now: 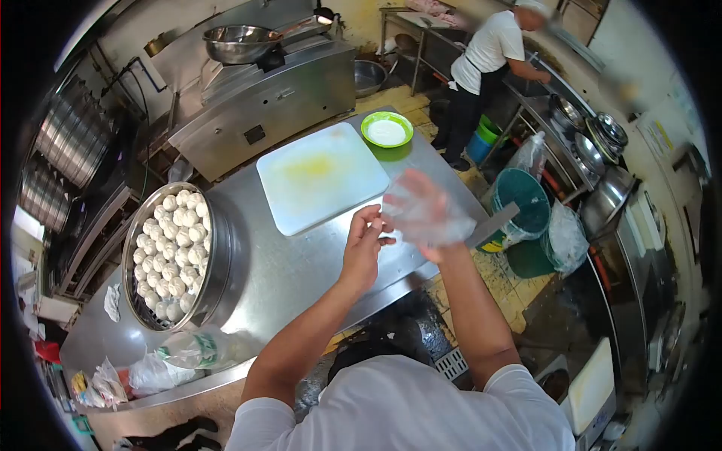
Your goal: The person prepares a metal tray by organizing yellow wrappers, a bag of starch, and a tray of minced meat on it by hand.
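A thin clear plastic bag or glove point(449, 224) covers much of my right hand point(421, 201), whose fingers are spread behind the film. My left hand point(364, 246) is beside it, thumb and fingers closed at the near edge of the plastic. Both hands are above the steel table, close to the lower right corner of a white cutting board point(312, 203) with a yellow stain. A broad knife blade point(492, 225) shows just right of my right wrist; its handle is hidden.
A round steamer point(218, 289) full of pleated buns stands on the left of the steel table point(259, 267). Behind the board is a green-rimmed bowl point(387, 129). Plastic bags point(199, 349) lie front left. Green bins point(519, 199) stand right. A co-worker point(489, 56) leans over a far counter.
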A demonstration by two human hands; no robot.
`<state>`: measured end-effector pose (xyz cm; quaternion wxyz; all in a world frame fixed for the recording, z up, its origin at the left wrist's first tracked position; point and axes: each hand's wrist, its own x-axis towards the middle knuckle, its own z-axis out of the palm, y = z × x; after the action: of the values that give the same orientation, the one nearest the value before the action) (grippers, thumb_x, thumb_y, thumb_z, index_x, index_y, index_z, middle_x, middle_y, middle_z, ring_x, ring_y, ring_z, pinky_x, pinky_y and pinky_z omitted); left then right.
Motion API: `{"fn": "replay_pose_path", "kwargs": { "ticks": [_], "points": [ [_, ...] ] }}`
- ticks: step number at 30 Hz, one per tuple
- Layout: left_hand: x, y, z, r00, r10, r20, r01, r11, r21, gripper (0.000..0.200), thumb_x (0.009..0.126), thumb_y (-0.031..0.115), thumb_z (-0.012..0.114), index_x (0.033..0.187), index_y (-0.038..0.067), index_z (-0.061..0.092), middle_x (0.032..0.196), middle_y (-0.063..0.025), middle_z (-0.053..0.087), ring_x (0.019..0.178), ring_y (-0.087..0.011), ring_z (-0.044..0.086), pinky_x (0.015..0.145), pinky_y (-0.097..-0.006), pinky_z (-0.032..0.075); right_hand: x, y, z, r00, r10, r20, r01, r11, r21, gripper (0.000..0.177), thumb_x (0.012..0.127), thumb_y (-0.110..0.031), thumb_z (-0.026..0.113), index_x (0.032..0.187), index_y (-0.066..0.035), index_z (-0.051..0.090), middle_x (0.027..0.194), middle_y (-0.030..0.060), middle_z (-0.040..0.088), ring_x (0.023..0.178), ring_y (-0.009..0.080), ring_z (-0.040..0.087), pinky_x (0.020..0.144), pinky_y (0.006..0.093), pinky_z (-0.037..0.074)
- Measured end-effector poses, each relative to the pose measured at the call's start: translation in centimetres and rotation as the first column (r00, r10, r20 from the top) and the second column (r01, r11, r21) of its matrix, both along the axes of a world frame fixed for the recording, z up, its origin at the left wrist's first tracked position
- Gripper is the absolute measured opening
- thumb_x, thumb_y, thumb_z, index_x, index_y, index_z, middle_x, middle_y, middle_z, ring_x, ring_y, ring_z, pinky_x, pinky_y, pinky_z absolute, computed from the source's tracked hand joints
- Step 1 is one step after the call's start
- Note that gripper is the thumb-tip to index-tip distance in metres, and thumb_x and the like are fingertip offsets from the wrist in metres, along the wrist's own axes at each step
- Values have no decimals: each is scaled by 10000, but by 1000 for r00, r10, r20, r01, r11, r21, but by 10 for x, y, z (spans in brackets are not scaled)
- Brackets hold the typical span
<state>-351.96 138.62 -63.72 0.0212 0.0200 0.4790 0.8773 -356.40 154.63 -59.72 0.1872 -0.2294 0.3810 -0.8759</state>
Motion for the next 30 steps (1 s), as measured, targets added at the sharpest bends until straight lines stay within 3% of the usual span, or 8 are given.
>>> {"fn": "replay_pose_path", "kwargs": {
  "ticks": [2,6,12,16,17,21,24,30],
  "points": [
    [-29,17,-7,982,124,-140,-157,952,-262,542,902,154,765,1386,97,527,1333,-78,521,1146,-175,555,948,-334,515,-49,11,-16,957,-35,287,86,982,-166,671,997,-532,626,1502,-134,437,1361,81,571,1268,362,581,991,527,551],
    [-102,61,-7,874,263,-409,-485,510,-710,398,906,64,755,1264,41,583,1328,-160,490,1039,-226,607,831,-349,577,-133,31,-41,924,7,383,87,970,-226,542,998,-454,655,1419,-157,489,1250,68,589,1140,312,617,895,504,568],
    [-206,96,-36,900,180,-397,-411,652,-637,251,869,10,716,1098,-12,616,1093,-149,586,821,-235,639,740,-344,580,-235,49,-76,924,-185,335,119,971,206,513,953,-109,700,1410,-167,473,1244,83,577,971,265,674,628,353,585],
    [-243,97,-62,966,88,-243,-249,576,-779,240,894,72,703,1118,17,634,866,-81,635,782,-205,614,683,-327,513,-286,42,-66,903,-348,254,181,842,509,540,932,-70,647,1445,-113,482,1212,115,587,950,221,678,651,332,579],
    [-249,96,-69,972,65,-226,-221,579,-785,241,903,88,699,1131,32,647,855,-69,643,771,-200,610,676,-326,504,-308,43,-84,934,-353,45,247,733,635,478,935,-84,629,1402,-101,527,1199,123,616,978,243,677,746,348,567],
    [-274,90,-91,898,337,282,-237,912,-336,355,992,209,632,1327,98,590,1152,-67,648,984,-202,611,847,-361,497,-402,48,-139,669,163,-725,643,362,675,341,943,-178,569,1252,-76,671,1272,194,675,1162,345,653,1050,415,485],
    [-303,82,-129,817,303,491,-407,906,119,500,1065,379,513,1492,132,433,1447,-76,504,1324,-236,476,1078,-430,388,-435,24,-156,405,625,-667,746,197,637,393,928,-221,604,1298,-90,635,1303,221,651,1219,390,618,1045,462,485],
    [-336,87,-151,835,244,493,-432,846,314,579,1078,552,361,1506,169,436,1506,-91,484,1388,-282,428,1174,-499,269,-424,-11,-151,591,685,-426,602,-24,798,462,891,-329,640,1288,-93,658,1333,186,659,1243,365,622,1042,462,495]
  ]
}}
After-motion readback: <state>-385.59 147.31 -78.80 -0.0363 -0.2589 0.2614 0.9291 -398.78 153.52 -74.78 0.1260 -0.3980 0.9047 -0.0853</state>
